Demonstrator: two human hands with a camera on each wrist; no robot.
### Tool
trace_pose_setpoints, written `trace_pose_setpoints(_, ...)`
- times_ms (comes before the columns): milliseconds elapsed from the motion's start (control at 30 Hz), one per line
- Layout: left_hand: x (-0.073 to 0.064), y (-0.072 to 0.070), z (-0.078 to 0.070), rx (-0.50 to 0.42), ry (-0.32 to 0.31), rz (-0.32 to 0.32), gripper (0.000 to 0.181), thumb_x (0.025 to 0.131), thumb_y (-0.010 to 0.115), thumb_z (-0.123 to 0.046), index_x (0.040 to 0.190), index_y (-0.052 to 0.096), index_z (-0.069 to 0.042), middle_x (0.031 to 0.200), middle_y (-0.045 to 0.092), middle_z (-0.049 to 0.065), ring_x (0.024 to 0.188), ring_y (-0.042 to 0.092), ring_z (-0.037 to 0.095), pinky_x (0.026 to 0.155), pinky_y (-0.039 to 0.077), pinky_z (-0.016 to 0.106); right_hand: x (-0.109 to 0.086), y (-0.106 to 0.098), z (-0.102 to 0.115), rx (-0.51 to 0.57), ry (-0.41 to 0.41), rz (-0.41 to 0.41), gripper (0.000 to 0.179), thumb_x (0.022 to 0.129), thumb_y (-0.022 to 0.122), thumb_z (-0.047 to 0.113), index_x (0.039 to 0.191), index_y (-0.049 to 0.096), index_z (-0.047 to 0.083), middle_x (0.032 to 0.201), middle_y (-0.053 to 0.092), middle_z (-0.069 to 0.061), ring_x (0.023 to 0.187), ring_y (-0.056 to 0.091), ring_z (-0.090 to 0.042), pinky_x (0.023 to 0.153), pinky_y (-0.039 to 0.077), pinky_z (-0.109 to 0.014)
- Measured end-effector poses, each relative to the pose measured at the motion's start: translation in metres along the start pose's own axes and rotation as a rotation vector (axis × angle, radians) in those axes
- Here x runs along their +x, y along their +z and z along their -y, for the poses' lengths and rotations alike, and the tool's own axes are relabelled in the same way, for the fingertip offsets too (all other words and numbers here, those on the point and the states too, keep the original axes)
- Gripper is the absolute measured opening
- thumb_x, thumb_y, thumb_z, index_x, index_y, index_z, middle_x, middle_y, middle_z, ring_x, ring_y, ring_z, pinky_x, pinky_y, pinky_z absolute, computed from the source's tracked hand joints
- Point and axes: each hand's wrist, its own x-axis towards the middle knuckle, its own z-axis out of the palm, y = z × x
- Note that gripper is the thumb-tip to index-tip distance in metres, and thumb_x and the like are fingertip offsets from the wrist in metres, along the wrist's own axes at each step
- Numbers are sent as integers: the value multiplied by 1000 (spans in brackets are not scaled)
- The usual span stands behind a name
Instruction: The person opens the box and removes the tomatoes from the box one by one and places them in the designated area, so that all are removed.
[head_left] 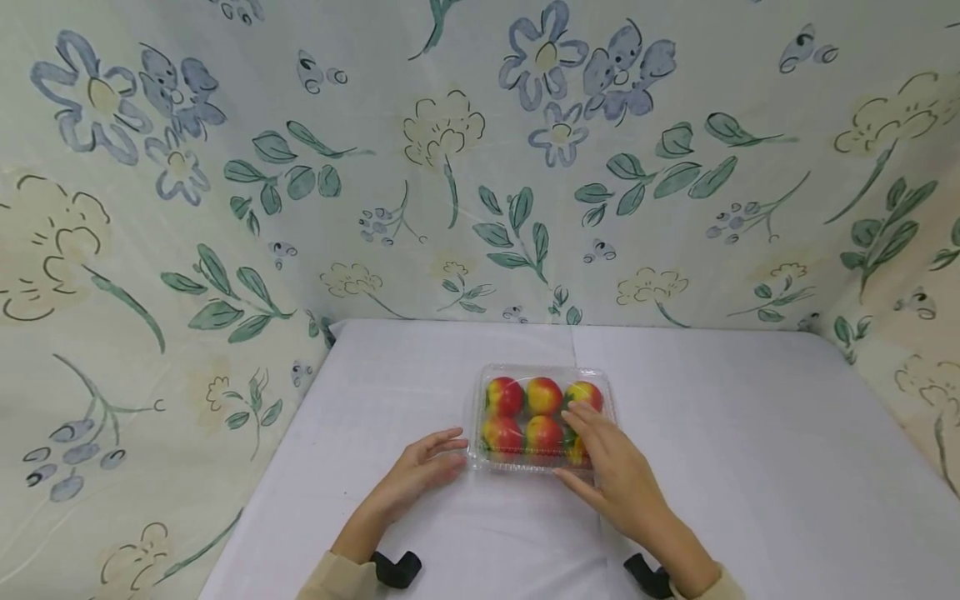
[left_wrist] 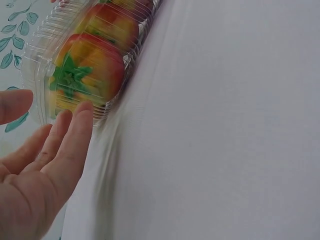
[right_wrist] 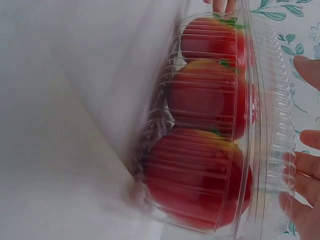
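Observation:
A clear plastic clamshell box lies closed on the white-covered table, with several red-and-yellow fruits in rows inside. In the left wrist view, one fruit shows a green star-shaped leafy top through the ribbed wall. My left hand is beside the box's left end, its extended fingertips right at the wall. Over the right part of the lid reaches my right hand, fingers stretched out and thumb near the front edge. It hides part of the front right fruit. Fingers of the right hand lie along the lid side in the right wrist view.
The white cloth covers the table around the box. A floral curtain hangs behind the table and along both sides. Black straps or mounts stick out at both wrists, by the beige sleeves.

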Motion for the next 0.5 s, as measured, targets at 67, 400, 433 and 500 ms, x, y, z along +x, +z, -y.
trace_pose_setpoints(67,-1,1,1,-25,0,8,57,99,62,-10,149,37,7,141,49,24,116,60,22,102,48,37,1,3,1,3,-21,-1,81,80,82,41,146,48,9,151,44,-9,137,43,-28,114,35,-44)
trace_pose_setpoints(400,-1,7,1,-84,1,40,54,99,60,-6,146,38,11,136,51,24,110,64,25,100,50,39,8,16,5,-8,-137,-21,78,79,81,40,141,53,3,146,50,-14,137,43,-33,110,35,-54)
trace_pose_setpoints(433,-1,7,1,-86,-1,44,53,99,60,-6,145,39,11,134,52,23,110,64,26,99,50,39,8,17,5,-16,-138,-15,77,79,81,40,141,53,3,146,49,-13,137,42,-33,109,36,-55)
trace_pose_setpoints(500,-1,8,1,-91,-9,48,52,100,60,-6,144,40,12,132,54,22,109,65,28,98,51,38,8,19,6,-28,-140,-7,76,79,81,39,141,54,4,146,49,-13,138,41,-32,109,36,-56)
